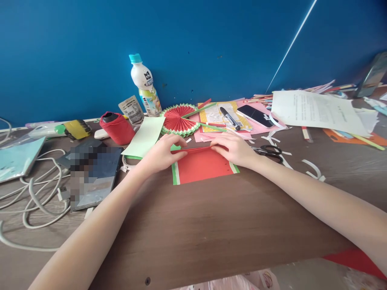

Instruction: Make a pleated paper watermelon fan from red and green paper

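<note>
A red paper sheet (202,166) with white and green strips at its two side edges lies on the brown table. Its far edge is folded up into a narrow band. My left hand (165,152) pinches the left part of that fold between thumb and fingers. The right part of the fold is pinched by my right hand (231,148). Just behind the sheet sits a round pleated red paper fan (179,119) with a green and white zigzag rim and thin red and green strips reaching right.
Black-handled scissors (270,152) lie beside my right wrist, among white paper scraps. A bottle (145,86) stands by the blue wall. Light green paper (145,137), a red-wrapped object (118,129), a tablet (98,181) and white cables are at the left. Behind are a pen (229,118) and a phone (258,115).
</note>
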Motion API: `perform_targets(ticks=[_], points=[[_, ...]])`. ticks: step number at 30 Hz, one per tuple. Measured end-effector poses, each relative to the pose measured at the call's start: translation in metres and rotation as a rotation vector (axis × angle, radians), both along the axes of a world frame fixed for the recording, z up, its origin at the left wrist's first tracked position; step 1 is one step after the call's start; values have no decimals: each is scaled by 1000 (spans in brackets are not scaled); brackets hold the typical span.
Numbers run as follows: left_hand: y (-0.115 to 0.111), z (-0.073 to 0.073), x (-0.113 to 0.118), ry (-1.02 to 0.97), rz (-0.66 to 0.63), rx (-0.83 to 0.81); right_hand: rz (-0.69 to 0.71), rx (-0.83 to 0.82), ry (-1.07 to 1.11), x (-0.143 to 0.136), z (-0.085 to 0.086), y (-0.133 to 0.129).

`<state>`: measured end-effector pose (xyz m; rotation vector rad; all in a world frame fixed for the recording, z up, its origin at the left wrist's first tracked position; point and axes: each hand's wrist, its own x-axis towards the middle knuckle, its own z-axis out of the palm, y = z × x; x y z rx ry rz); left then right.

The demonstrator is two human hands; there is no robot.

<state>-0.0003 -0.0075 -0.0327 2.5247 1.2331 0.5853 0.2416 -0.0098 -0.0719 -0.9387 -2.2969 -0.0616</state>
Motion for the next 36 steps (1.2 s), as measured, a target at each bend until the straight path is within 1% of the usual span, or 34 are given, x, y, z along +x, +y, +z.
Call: perform_targets(ticks=[2, 4, 5, 6, 8, 10, 11, 13, 16, 19, 21, 24, 29, 32, 36], points=[[-2, 0, 3, -12, 14, -37, 0, 81, 31, 0, 0, -1], [-5, 1, 5, -18, 25, -24, -7, 159, 43, 0, 2, -2], [-7, 1, 7, -25, 27, 32, -22, 190, 41, 1, 4, -3], [-9, 3, 8, -36, 31, 121, -43, 218, 40, 1, 7, -4], [-13, 6, 9, -45, 47, 344, -78, 257, 45, 2, 15, -6], [-16, 8, 8, -18, 61, 535, -80, 276, 64, 3, 22, -8], [-17, 9, 7, 10, 64, 596, -67, 280, 75, 3, 24, -8], [-17, 8, 4, 80, 45, 663, -20, 273, 83, 4, 24, -8], [-13, 0, 2, 243, -37, 658, 77, 242, 41, 5, 14, -5], [-11, -11, 5, 425, -147, 552, 134, 214, -77, 5, 1, 0], [-11, -17, 8, 472, -180, 497, 169, 192, -140, 5, -3, 1], [-11, -20, 10, 472, -174, 476, 219, 116, -146, 4, -5, 2], [-11, -22, 7, 452, -160, 480, 207, -21, -87, 10, -5, 3], [-10, -23, 6, 432, -135, 494, 215, -30, -83, 12, -6, 3], [-11, -24, 6, 423, -102, 498, 223, 19, -47, 9, -8, 3]])
